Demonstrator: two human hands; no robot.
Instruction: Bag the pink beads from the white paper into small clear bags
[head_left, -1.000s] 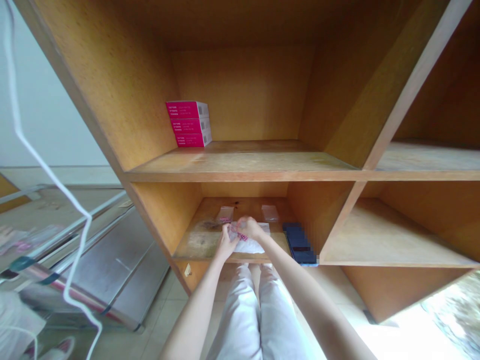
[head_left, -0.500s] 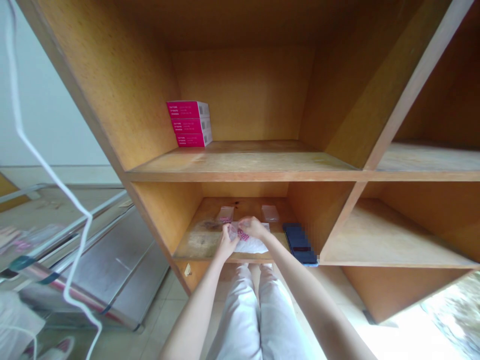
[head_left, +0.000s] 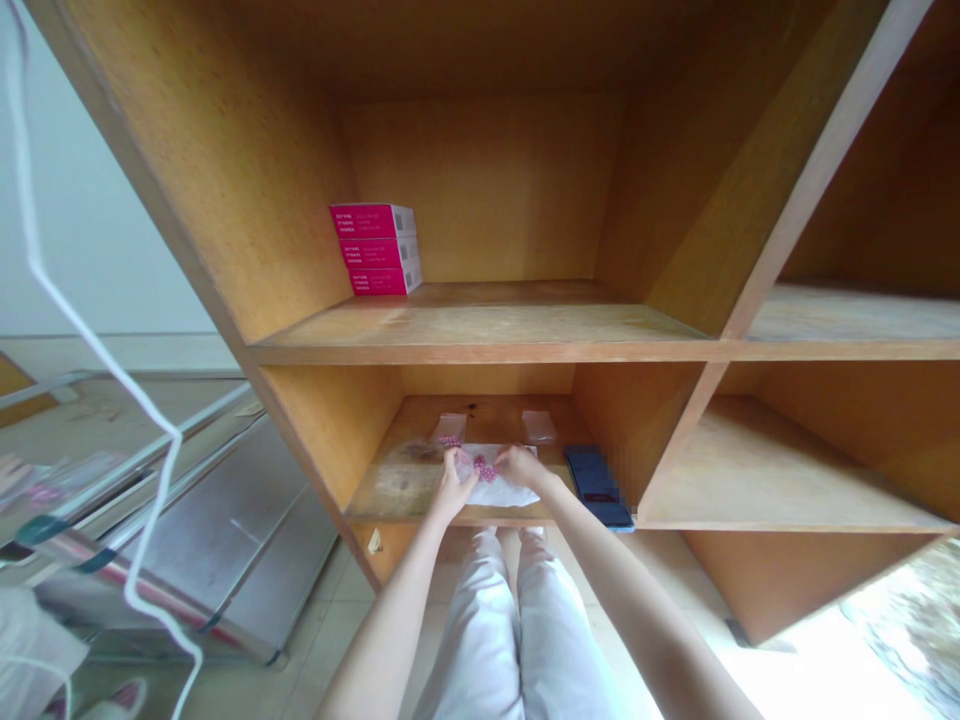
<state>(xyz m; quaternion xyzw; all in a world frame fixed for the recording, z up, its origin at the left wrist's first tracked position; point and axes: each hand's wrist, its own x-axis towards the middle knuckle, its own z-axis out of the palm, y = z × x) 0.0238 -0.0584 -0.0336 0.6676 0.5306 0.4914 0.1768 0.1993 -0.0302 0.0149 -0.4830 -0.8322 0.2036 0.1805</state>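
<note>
Several small pink beads (head_left: pixel 484 469) lie in a loose group on a white sheet (head_left: pixel 514 491) at the front of the lower compartment. At the sheet's left side, my left hand (head_left: pixel 453 488) pinches a small clear plastic bag (head_left: pixel 464 463). My right hand (head_left: pixel 523 467) is over the sheet, just right of the beads, its fingertips drawn together; anything between them is too small to make out. Behind my left hand lies another clear bag (head_left: pixel 452 425) with pink beads at its near end. A clear bag (head_left: pixel 538 426) rests further back on the right.
A dark phone-like device (head_left: pixel 598 485) lies by the compartment's right wall. On the shelf above stands a stack of pink boxes (head_left: pixel 379 250). A metal cart (head_left: pixel 217 530) and a hanging white cable (head_left: pixel 154 400) are at the left.
My right hand has shifted right, away from the beads, and more of them shows. My left hand stays almost in place with the bag.
</note>
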